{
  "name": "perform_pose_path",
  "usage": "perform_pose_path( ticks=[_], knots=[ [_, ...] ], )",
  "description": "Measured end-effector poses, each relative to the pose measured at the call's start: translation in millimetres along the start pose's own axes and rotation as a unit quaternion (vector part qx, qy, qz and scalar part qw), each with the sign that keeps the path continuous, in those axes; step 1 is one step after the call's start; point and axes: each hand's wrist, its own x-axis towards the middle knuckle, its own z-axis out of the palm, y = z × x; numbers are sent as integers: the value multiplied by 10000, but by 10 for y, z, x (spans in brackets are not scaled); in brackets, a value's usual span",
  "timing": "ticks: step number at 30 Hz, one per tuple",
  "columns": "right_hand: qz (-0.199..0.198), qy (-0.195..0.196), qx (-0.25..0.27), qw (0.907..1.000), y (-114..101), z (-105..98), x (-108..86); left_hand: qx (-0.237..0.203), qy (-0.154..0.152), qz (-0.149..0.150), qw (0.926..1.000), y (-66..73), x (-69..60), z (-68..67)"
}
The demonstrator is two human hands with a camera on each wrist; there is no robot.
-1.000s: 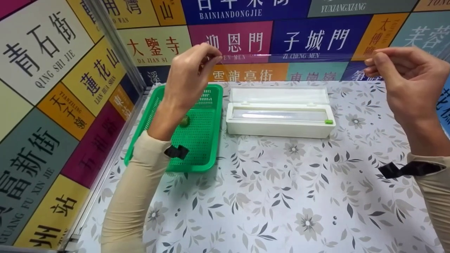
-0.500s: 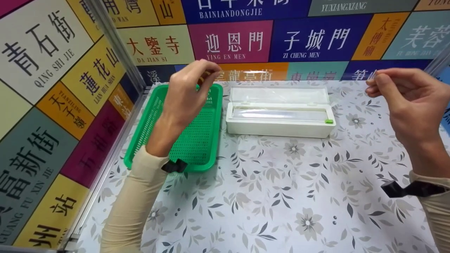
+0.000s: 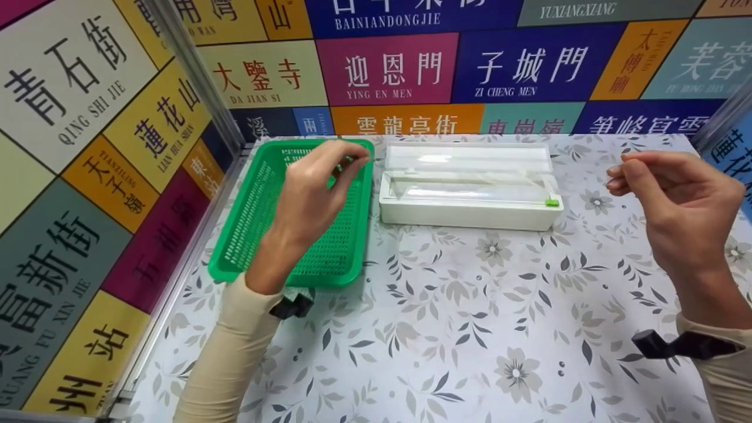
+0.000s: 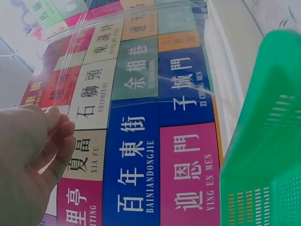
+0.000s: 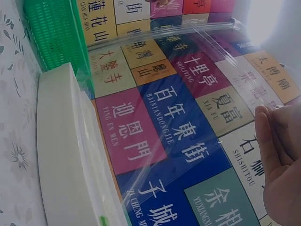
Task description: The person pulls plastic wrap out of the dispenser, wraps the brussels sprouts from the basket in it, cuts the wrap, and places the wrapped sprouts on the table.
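Note:
A sheet of clear cling film (image 5: 207, 136) is stretched between my two hands, its creases and glare visible in both wrist views. My left hand (image 3: 311, 191) pinches one edge of the film between thumb and fingers, above the green basket (image 3: 354, 258). At the right, the thumb and fingers of my right hand (image 3: 687, 205) pinch the opposite end. Between and below the hands stands a white cling film dispenser box (image 3: 470, 218), its clear lid (image 3: 470, 155) raised at the back. In the head view the film is so transparent that its full outline cannot be made out.
A green slider (image 3: 551, 202) sits at the right end of the box. The flower-patterned tablecloth (image 3: 446, 329) spreads in front. Panels with printed street names (image 3: 388, 67) form walls behind and at the left.
Both hands have come down together from above the box's level, bringing the film lower. A small green round thing seen in the basket earlier is now hidden behind my left arm.

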Motion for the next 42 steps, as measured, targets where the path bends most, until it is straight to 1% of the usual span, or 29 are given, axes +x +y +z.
perform_pose_path(
  ticks=[1,6,10,12,14,17,20,21,24,27,29,31,35,37,39,40,42],
  knots=[
    [1,-23,39,10000,1,-12,-20,4,-5,12,10000,14,-19,8],
    [-13,-113,-199,9997,10,-86,-124,-52,-9,24,10000,93,-105,40],
    [74,-52,-148,9998,19,-136,-201,-105,-2,54,9999,137,-187,62],
    [130,-11,-272,9995,17,-162,-248,-162,-28,71,9998,154,-229,64],
    [183,7,-420,9990,16,-190,-302,-235,-85,95,9996,168,-278,60],
    [264,-28,-377,9989,21,-230,-385,-348,-250,154,9990,184,-353,29],
    [345,-134,-226,9991,30,-274,-476,-507,-538,268,9969,194,-431,-16],
    [381,-168,-64,9991,36,-291,-508,-564,-663,312,9957,191,-459,-31],
    [479,-371,193,9980,67,-356,-616,-740,-1085,479,9902,183,-547,-69],
    [679,-622,340,9952,117,-442,-731,-924,-1557,552,9819,166,-638,-90],
    [858,-833,161,9927,150,-500,-806,-1034,-1901,499,9750,159,-693,-97],
    [1065,-1040,-31,9889,188,-550,-876,-1078,-2266,378,9673,152,-744,-95],
    [1495,-1503,-374,9765,260,-632,-992,-880,-2938,197,9516,154,-826,-57],
    [1721,-1789,-764,9657,291,-670,-1039,-681,-3176,208,9456,174,-870,-21],
    [1946,-2177,-1293,9476,321,-710,-1079,-455,-3363,307,9401,209,-919,26],
    [2042,-2390,-1569,9362,338,-731,-1099,-345,-3429,366,9380,230,-947,53],
    [2247,-2781,-2112,9097,366,-768,-1131,-109,-3534,501,9341,280,-1001,107]
  ],
)
